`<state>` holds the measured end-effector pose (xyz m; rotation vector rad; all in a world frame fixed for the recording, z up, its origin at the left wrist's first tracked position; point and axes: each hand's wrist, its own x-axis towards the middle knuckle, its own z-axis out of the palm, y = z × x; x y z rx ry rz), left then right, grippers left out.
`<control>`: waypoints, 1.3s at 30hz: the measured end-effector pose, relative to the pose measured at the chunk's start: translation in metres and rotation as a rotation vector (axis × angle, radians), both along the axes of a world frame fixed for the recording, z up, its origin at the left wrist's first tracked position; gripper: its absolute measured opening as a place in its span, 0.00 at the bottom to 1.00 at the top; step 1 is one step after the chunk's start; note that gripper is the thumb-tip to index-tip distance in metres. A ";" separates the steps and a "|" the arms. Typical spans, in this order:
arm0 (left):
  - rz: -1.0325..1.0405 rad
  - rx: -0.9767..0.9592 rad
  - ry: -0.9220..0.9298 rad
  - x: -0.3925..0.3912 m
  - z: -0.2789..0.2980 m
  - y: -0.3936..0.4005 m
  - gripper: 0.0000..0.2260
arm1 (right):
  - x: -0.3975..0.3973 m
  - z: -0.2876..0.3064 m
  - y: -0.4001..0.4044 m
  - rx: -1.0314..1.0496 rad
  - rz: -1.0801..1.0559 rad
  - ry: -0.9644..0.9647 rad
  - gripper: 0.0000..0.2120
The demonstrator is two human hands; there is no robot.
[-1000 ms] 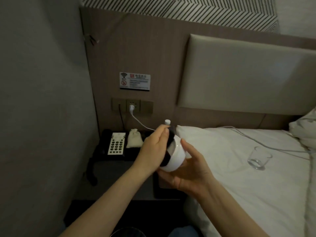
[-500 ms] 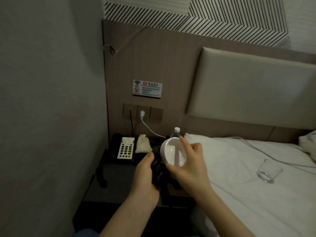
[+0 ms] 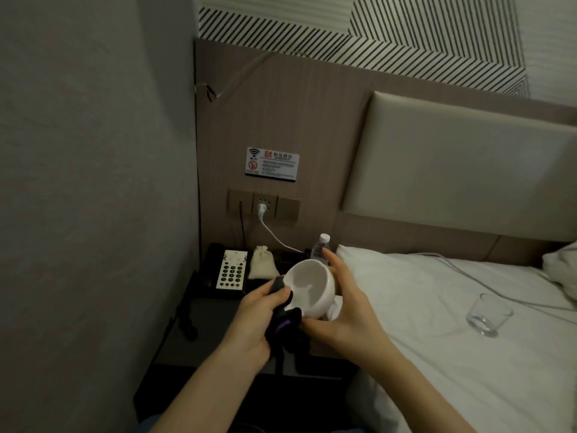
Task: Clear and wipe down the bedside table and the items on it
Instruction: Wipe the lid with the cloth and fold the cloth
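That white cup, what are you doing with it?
A person is cleaning the white cup beside the bed. The right hand holds it tipped on its side, and the left hand grips a dark cloth against its rim. The phone, small pouch and water bottle still sit on the bedside table; a glass lies on the bed.

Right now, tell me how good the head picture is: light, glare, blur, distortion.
Head view: dim, soft room light; the bedside table is nearly lost in shadow. The white cup is the brightest thing near the hands, without hard glare. The wide lens tilts the wall edges. The left hand with the dark cloth and the right hand look slightly soft.
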<state>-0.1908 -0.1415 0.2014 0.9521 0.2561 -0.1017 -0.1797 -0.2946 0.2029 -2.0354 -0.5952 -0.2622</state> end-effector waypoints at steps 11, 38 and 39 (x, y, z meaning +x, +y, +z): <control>-0.208 0.230 0.034 -0.005 -0.005 -0.004 0.10 | -0.019 -0.005 -0.002 0.179 0.137 0.080 0.40; -0.115 0.395 -0.192 -0.042 -0.021 0.001 0.11 | -0.009 -0.055 0.037 0.253 -0.150 0.150 0.30; -0.132 0.268 -0.177 -0.041 -0.020 0.003 0.11 | -0.005 -0.055 0.037 0.184 -0.159 0.087 0.31</control>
